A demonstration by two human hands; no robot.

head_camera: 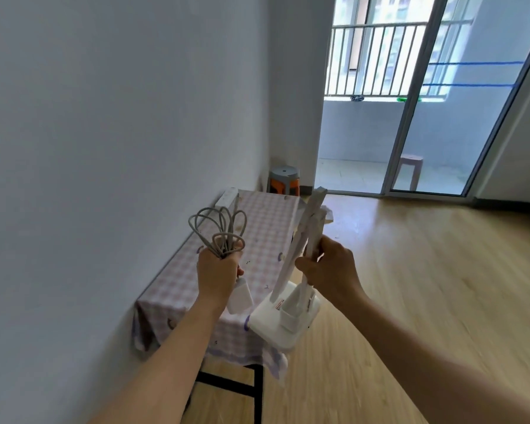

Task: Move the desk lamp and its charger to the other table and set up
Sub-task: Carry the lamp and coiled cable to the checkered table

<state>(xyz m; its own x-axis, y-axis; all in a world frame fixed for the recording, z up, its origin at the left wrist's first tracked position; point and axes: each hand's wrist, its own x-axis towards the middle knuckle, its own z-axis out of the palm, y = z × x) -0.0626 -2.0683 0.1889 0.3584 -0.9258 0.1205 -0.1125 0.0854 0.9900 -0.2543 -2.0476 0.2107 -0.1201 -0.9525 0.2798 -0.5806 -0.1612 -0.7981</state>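
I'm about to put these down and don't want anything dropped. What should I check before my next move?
1. Left hand grip on coiled grey cable: ok.
2. White charger plug dangling below that hand: ok.
3. Right hand grip on folded white desk lamp: ok, tilted.
4. Landing spot on pink checked tablecloth: ok, bare cloth ahead.
5. Free socket on white power strip at far end: cannot tell.

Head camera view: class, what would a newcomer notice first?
Two hands raised mid-frame: the left hand grips a looped cable with its charger dangling below, the right hand holds a folded white lamp. Behind them, a table in checked cloth stands against the left wall.
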